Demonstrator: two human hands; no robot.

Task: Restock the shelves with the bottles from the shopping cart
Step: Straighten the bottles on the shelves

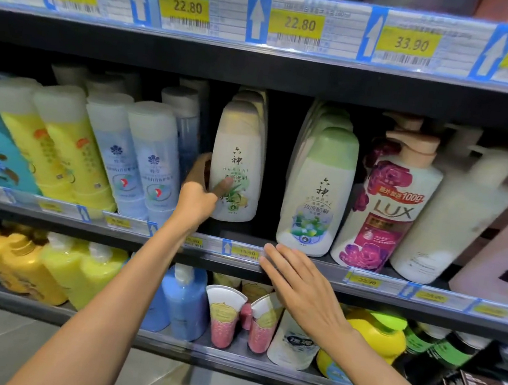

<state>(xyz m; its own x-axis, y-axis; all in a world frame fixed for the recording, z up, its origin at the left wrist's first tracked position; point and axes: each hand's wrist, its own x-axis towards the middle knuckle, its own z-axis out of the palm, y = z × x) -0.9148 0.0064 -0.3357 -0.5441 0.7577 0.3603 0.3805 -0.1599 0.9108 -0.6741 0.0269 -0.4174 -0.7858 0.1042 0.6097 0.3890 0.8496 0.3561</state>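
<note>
The cream-capped bottle [237, 164] stands at the front of its row on the middle shelf [300, 273], the left hand [200, 190] gripping its side with curled fingers. The right hand [295, 285] hovers flat, fingers straight, by the shelf edge. This one looks nearly placed; the cart is out of view, so what remains I cannot tell.

Left hand [196, 196] gripping cream bottle [239, 165] on shelf [301, 267], right hand [300, 286] flat

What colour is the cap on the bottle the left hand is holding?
Pale beige, over a cream-white bottle gripped by the left hand; the head view shows it.
</note>
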